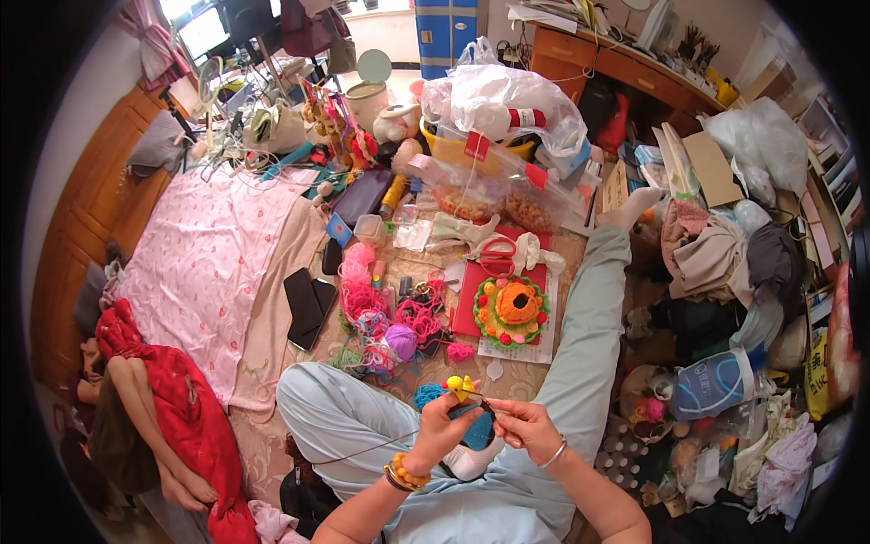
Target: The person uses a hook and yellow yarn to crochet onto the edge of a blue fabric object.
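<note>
My left hand (435, 430) holds a small crocheted piece, which has a yellow part (461, 386) on top and a blue part (478, 430) with a dark brown edge below. From the lower left, a strand of dark yarn (367, 447) runs up to this hand. Pinched in my right hand (527, 425), at the dark edge, is a thin tool that looks like a crochet hook (480, 396); its grip is hidden by the fingers. Just beyond the hands lies blue yarn (429, 394). A round crocheted piece in orange and green (518, 303) rests on a red folder (469, 299).
Pink yarn (363, 292), a purple yarn ball (401, 342) and red-handled scissors (498, 257) lie ahead. Dark phones (309, 306) are at left. Plastic bags (506, 95) stand at the back. Another person's legs (153, 421) rest on red cloth. Clutter lines the right side.
</note>
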Tool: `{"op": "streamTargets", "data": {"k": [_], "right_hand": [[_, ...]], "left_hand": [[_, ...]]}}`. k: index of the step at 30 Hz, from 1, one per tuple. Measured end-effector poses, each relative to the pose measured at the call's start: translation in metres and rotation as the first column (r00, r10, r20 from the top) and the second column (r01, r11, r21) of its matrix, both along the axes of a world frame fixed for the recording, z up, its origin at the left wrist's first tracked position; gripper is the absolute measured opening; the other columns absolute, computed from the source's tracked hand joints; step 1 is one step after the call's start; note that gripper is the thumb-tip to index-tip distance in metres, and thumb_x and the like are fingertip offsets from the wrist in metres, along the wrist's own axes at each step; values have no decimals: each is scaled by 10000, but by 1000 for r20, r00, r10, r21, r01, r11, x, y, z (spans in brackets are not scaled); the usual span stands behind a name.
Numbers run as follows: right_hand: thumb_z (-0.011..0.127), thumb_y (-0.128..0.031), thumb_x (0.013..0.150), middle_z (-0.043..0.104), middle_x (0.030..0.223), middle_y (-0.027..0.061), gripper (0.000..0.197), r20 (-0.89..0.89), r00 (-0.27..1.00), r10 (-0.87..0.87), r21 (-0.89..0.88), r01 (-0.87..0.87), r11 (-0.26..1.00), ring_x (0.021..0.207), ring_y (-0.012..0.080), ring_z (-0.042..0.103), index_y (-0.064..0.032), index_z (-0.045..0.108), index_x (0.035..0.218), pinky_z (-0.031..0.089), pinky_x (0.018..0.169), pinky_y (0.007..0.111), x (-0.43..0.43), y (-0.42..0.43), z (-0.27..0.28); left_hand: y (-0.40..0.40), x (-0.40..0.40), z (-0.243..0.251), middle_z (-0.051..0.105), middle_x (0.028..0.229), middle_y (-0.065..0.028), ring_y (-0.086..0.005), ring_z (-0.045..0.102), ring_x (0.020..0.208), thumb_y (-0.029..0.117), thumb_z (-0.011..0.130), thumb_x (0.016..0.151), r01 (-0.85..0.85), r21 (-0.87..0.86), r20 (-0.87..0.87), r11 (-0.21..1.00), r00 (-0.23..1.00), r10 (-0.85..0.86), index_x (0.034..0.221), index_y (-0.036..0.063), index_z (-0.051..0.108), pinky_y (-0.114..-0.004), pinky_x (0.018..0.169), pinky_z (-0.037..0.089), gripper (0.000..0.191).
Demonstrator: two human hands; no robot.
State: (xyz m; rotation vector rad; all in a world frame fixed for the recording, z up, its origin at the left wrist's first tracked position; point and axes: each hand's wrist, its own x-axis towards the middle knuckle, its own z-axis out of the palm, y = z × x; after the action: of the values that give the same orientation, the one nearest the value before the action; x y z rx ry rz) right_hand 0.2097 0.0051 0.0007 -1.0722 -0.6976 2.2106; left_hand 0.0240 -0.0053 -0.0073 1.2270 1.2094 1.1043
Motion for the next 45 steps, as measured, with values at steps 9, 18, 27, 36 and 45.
{"op": "streamTargets", "data": {"k": [9,18,27,36,45], "right_hand": [[571,0,755,570,690,84,385,704,552,-447,675,-716,179,581,224,556,-132,616,1114,444,512,295,13,10,26],[521,15,845,582,720,-3,318,271,954,128,430,-240,870,608,75,514,-63,593,1144,420,526,237,11,8,27],[530,47,843,597,794,28,260,282,959,-18,564,-151,812,624,80,529,-23,631,1072,419,553,208,36,10,42],[597,2,784,634,689,190,76,-371,925,-80,632,314,709,470,190,568,50,655,795,466,456,269,129,-11,43],[601,-84,799,642,689,199,119,-398,916,-53,586,298,753,524,245,605,19,644,758,487,495,296,132,-19,20]], "left_hand": [[11,-22,20,595,925,24,-33,540,768,54,624,824,303,-448,460,841,885,-74,1164,8,569,-185,703,454,347],[7,-20,34,608,859,48,-22,522,761,66,615,839,330,-314,412,890,892,-185,1069,11,630,-188,699,440,238],[5,21,36,608,828,-84,-186,550,761,177,651,819,347,2,71,938,936,-346,992,5,622,-292,717,431,245],[11,88,103,511,889,-141,-306,489,828,376,596,828,609,428,-339,667,793,-507,901,13,580,-370,752,394,370],[15,89,79,537,952,-81,-243,521,882,181,623,757,612,470,-577,636,758,-302,813,84,621,-369,784,405,112]]}}
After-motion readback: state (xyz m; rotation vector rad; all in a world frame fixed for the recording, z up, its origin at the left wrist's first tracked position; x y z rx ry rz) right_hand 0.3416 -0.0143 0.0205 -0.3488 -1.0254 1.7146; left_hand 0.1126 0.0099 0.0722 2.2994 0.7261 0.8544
